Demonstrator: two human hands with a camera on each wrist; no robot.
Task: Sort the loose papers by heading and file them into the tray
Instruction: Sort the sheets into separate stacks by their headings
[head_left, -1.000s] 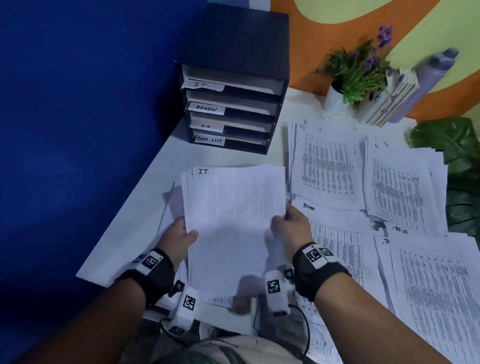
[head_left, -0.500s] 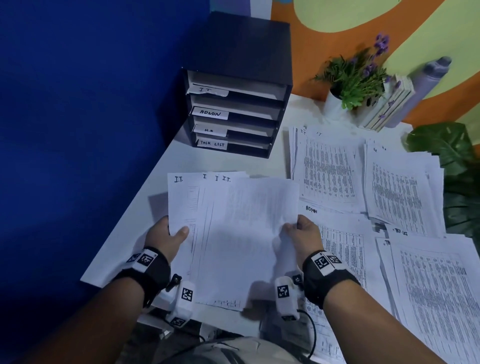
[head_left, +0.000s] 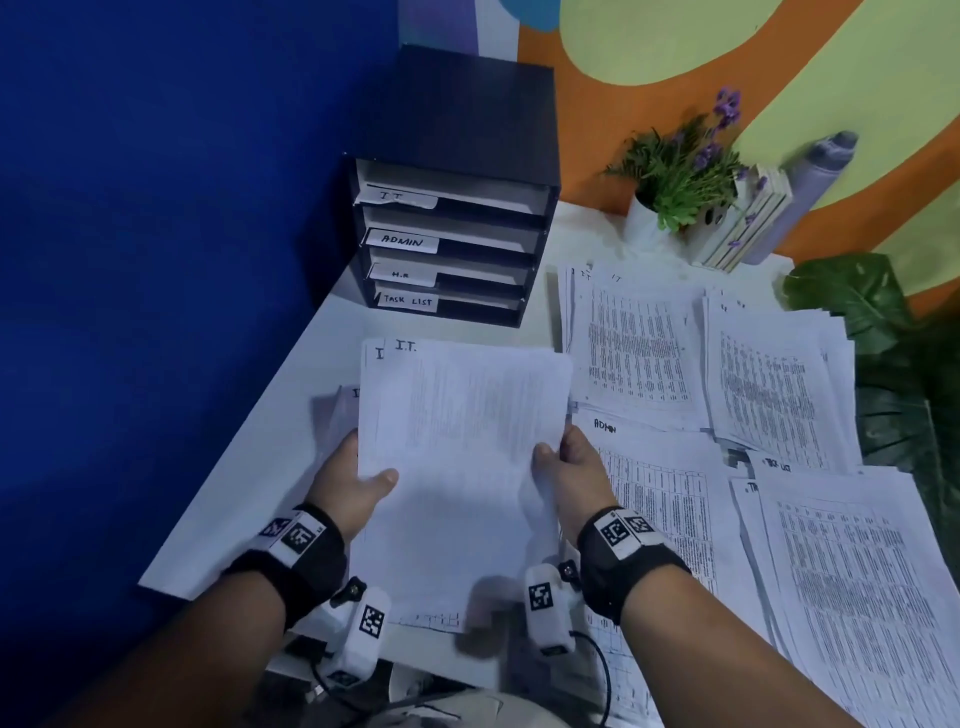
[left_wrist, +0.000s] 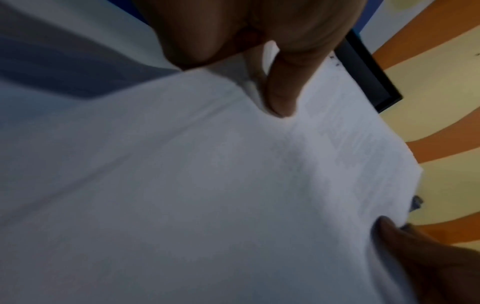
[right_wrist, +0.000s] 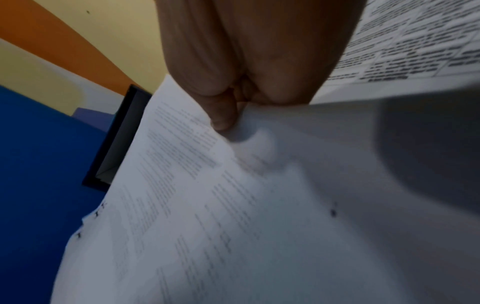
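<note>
Your fanned I.T. stack (head_left: 462, 467) has been squared back up since half a second ago, held above the desk's near-left edge: likely ready for the tray's (head_left: 457, 249) I.T. slot. Left hand (head_left: 350, 491) and right hand (head_left: 574, 470) each pinch a side edge, thumbs on top. Fingers underneath hidden; sheet count unreadable.

We see matt white paper in the sheaf of sheets (head_left: 462, 467), thin enough to dimple; the tray (head_left: 467, 130) looks like dark matt board with paper labels; the table (head_left: 291, 426) is smooth, matt white; our wrist bands (head_left: 631, 564) are black cloth.
</note>
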